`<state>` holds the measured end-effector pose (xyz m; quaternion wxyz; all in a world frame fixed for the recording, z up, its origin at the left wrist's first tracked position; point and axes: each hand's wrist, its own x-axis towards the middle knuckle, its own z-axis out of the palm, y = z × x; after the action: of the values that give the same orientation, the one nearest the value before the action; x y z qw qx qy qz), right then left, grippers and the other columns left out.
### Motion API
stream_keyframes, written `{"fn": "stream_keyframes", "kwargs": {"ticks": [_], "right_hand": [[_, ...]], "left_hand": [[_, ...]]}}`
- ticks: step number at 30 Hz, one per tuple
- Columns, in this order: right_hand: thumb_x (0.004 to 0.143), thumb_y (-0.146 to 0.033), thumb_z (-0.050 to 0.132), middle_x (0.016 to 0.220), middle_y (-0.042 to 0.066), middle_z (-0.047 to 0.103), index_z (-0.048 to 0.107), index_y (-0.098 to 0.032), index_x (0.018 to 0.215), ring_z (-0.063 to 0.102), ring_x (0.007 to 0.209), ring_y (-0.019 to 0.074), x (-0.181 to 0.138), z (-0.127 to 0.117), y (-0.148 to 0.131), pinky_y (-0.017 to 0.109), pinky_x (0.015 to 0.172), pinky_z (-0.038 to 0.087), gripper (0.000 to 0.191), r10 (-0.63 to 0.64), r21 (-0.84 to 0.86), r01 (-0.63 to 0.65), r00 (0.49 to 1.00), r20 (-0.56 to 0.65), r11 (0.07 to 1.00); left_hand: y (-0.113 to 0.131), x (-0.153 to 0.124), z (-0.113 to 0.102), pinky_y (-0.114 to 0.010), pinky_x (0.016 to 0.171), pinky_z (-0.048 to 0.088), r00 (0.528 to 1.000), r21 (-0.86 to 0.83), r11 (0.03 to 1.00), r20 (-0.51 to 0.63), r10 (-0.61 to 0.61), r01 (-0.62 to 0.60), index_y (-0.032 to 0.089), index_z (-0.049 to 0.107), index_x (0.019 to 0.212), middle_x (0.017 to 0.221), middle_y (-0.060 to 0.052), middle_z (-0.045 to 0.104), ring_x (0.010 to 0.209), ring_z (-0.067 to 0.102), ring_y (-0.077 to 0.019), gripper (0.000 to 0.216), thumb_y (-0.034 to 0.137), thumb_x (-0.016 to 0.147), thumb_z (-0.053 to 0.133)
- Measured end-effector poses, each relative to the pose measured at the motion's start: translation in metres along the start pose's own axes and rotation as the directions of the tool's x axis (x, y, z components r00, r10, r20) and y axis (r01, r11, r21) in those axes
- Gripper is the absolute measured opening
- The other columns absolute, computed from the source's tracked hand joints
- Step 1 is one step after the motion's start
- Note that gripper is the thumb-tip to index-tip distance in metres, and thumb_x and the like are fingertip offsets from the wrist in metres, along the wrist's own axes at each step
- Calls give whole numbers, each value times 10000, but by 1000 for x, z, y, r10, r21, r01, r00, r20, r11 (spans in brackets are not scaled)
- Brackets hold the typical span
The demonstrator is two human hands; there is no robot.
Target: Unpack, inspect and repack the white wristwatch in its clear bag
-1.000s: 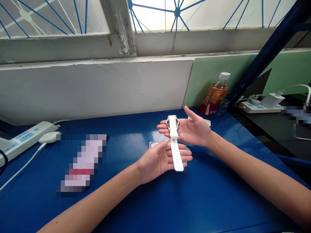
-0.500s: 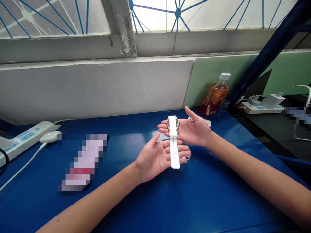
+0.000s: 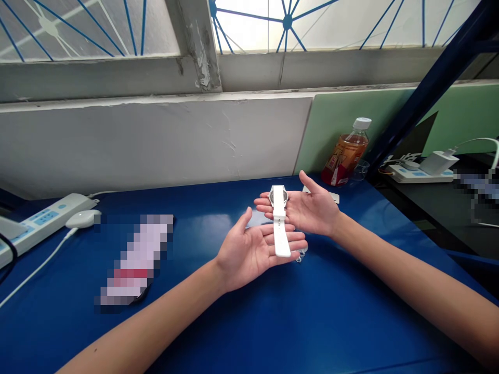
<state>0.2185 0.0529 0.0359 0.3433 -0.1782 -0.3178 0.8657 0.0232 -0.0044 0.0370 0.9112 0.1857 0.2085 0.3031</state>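
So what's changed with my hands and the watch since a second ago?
Your left hand has opened wider, its thumb swinging away from the white watch, and the free end of the strap now reaches less far toward you. Your right hand stays open beneath the watch. The bottle hasn't moved.

White watch [image 3: 279, 208] across upturned fingers [image 3: 297, 237]

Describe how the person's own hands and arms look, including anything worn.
The left hand and right hand are both bare, with slim fingers; no glove, ring or bracelet shows. The left forearm is bare and bears a small spot. The right forearm is bare too. No sleeve is in view.
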Motion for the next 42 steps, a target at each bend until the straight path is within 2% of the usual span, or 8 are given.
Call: {"fn": "stream_keyframes", "kwargs": {"ticks": [12,16,20,25,32,34,39,42], "right_hand": [[948,-686,225,1361,219,589,499,-36,1351,559,1272,314,0,-1,-1,469,1141,321,813,-5,-7,6,1000,13,1000],[969,-647,205,1355,211,596,504,-40,1350,575,1252,307,0,-3,-1,469,1139,320,777,-18,-6,18,1000,14,1000],[979,-625,215,1328,208,617,530,-54,1324,599,1218,281,0,-3,-2,456,1125,337,737,-23,-24,22,999,-22,999],[985,-625,189,1323,207,619,555,-50,1306,593,1216,284,-1,-3,-2,439,1098,359,754,-25,-55,25,1000,-4,998],[963,-682,201,1255,154,673,572,-159,1305,672,903,228,1,-4,2,365,826,488,726,40,-242,-22,997,68,970],[943,-710,222,1270,152,668,573,-173,1309,671,878,225,0,-2,1,375,826,492,739,51,-288,-29,996,67,957],[953,-691,234,1346,124,630,680,-171,1175,533,1287,282,-3,7,-4,425,1068,392,719,-37,-359,56,998,59,932],[940,-709,249,1349,126,628,683,-177,1179,497,1334,298,-5,12,-6,460,1109,364,727,-54,-352,72,997,60,933]], "left_hand": [[1,0,-6,-528,1083,340,1000,15,1000,20,1,-1,-127,445,1339,1339,-358,536,1237,565,-425,757,538,994,336],[-1,1,-7,-516,1067,379,999,23,999,21,29,-30,-107,484,1296,1250,-334,612,1180,621,-392,552,298,923,442],[-3,1,-5,-482,1071,400,997,179,981,-17,73,-68,2,530,1297,1235,-249,660,1168,644,-335,484,18,814,511],[-5,0,1,-429,1047,455,988,324,942,-98,120,-82,51,675,1129,1186,-215,696,1123,674,-299,227,156,936,615],[-6,0,0,-344,1005,507,990,410,909,-85,112,-68,99,691,1142,1229,-165,690,1150,662,-246,262,247,926,685],[-6,0,0,-332,976,529,991,425,903,-80,111,-67,100,684,1161,1188,-157,711,1096,690,-230,269,243,934,675],[-8,1,0,-320,932,558,984,476,877,-108,140,-72,82,700,1125,1069,-150,754,990,730,-216,255,258,948,649],[-9,2,0,-330,924,565,975,494,866,-147,168,-74,65,701,1094,1060,-163,755,989,732,-228,232,239,958,625]]}}
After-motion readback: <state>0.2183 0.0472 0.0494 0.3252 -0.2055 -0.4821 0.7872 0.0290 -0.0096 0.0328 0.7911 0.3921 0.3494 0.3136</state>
